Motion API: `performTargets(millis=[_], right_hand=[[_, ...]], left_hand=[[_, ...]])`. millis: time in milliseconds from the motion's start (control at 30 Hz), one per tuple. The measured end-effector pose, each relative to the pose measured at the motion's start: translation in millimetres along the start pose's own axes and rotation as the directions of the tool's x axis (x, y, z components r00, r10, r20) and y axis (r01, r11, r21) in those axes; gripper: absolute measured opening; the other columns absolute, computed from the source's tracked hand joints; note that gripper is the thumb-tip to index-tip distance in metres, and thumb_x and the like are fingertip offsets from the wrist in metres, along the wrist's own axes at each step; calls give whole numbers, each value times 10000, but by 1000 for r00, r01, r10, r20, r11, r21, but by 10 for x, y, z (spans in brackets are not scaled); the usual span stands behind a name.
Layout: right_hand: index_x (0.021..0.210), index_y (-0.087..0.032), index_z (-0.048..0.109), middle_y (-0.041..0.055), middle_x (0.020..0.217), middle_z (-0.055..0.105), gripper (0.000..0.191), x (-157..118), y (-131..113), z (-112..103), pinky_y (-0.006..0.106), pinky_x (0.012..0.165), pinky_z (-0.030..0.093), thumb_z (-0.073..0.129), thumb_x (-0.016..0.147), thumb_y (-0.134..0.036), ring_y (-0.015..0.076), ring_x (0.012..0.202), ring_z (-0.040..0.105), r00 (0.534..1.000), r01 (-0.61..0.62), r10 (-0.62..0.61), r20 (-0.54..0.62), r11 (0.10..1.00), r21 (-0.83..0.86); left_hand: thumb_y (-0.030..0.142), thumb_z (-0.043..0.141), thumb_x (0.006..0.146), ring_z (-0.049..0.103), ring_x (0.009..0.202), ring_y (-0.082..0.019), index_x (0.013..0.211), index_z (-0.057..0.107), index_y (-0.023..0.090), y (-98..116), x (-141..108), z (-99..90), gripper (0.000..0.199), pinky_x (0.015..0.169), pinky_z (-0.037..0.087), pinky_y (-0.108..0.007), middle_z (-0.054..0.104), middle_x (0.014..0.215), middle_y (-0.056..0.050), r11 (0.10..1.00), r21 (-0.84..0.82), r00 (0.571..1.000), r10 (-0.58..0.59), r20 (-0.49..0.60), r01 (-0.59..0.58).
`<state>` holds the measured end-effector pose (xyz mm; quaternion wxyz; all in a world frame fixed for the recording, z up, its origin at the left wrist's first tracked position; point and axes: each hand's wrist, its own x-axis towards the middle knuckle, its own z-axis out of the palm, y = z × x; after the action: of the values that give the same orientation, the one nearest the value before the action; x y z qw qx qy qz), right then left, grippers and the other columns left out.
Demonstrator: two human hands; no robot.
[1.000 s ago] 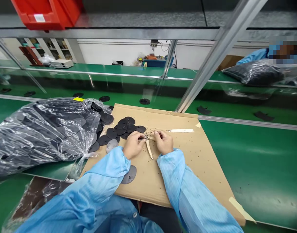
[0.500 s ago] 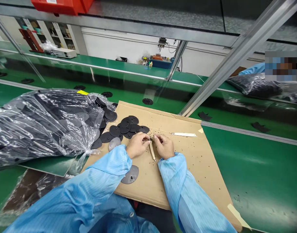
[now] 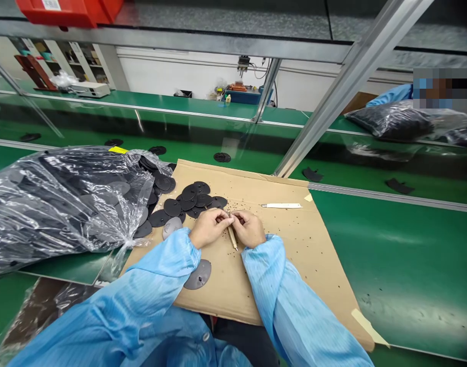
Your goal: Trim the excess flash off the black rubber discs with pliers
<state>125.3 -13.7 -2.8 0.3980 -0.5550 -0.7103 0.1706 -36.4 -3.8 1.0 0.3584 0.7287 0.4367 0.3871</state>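
Note:
My left hand (image 3: 211,227) and my right hand (image 3: 249,228) meet over the cardboard sheet (image 3: 294,255), fingertips pressed together. What they pinch is too small and hidden to make out. Beneath the fingertips a tan pen-like tool (image 3: 232,238) slants toward me, its tip pointing down the sheet. Dark specks are scattered around the hands. Several black discs (image 3: 172,207) lie piled to the left of my hands. Nearer to me, a single grey disc (image 3: 198,274) rests by my left sleeve. A white pen-like tool (image 3: 282,205) lies to the right.
A large clear bag of black discs (image 3: 65,204) bulges at the left. A metal post (image 3: 332,102) rises behind the cardboard. Beyond it, a green belt (image 3: 256,163) carries dark parts. A person's blue sleeve (image 3: 391,95) shows at the far right.
My fingertips have come together, closing the small gap between my hands. The whole view has shifted slightly, so the scene sits a little further left.

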Motion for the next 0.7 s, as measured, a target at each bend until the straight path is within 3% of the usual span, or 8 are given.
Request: performTargets(millis=[233, 700], right_hand=[[814, -212, 715, 47, 842, 721, 201, -1, -3, -2, 313, 711, 506, 537, 844, -299, 203, 810, 656, 1000, -15, 15, 19, 1000, -2], [836, -216, 709, 33, 845, 721, 192, 9, 14, -4, 291, 722, 477, 538, 864, -300, 189, 815, 646, 997, -5, 10, 72, 998, -69]], left_hand=[[404, 588, 830, 608, 769, -169, 1014, 656, 183, -55, -1, 29, 295, 700, 463, -276, 682, 879, -63, 993, -103, 998, -58, 3, 58], [359, 562, 844, 617, 740, -144, 928, 646, 167, -42, 12, 21, 225, 670, 475, -244, 687, 836, -37, 998, -45, 999, -54, 6, 54]])
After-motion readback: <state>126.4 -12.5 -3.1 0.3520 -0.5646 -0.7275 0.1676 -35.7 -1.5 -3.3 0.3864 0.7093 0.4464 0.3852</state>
